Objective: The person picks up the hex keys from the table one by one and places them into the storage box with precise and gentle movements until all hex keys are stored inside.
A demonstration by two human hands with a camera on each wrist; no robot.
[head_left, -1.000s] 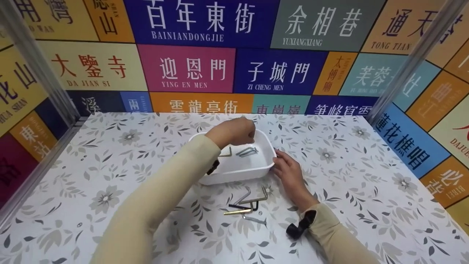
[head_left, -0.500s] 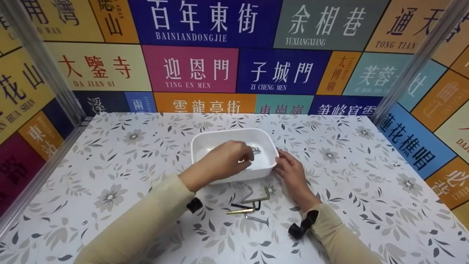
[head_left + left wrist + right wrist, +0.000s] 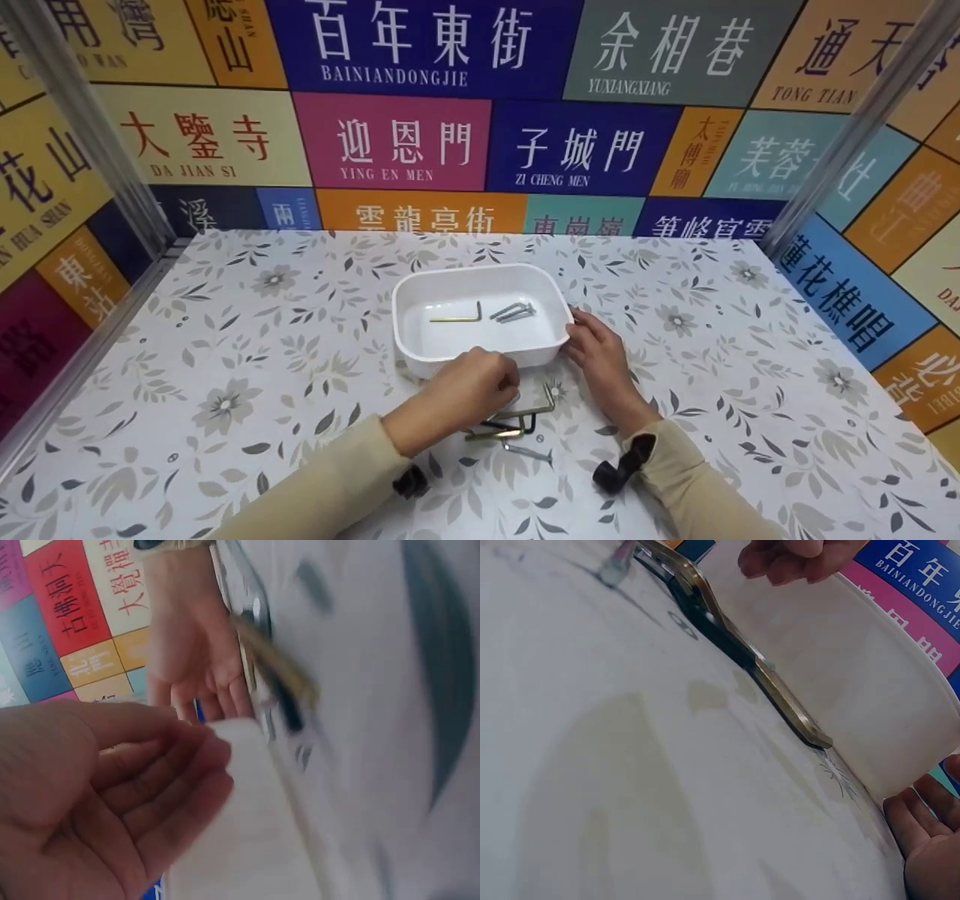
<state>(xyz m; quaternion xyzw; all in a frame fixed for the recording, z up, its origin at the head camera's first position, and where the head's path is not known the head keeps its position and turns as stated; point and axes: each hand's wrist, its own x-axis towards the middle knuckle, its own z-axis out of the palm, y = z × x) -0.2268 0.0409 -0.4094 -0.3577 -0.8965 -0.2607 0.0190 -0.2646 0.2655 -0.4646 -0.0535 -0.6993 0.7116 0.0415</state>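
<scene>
In the head view my left hand hovers just in front of the white plastic box, over the pile of hex keys. The left wrist view shows its fingers loosely bent, with nothing between them and the thumb. My right hand rests its fingers against the box's right end. Below the left hand lie a brass-coloured hex key, a black hex key and a gold hex key. A grey screw-like piece lies nearest me. The left hand covers part of the pile.
Inside the box, a gold hex key lies beside several grey screw-like pieces. A white leaf-patterned cloth covers the table. Colourful sign panels stand behind it. A black wrist camera sticks out from the right sleeve.
My left hand has come back from over the far side of the box, across it, to the hex keys in front. The right hand stays at the box's right end.
</scene>
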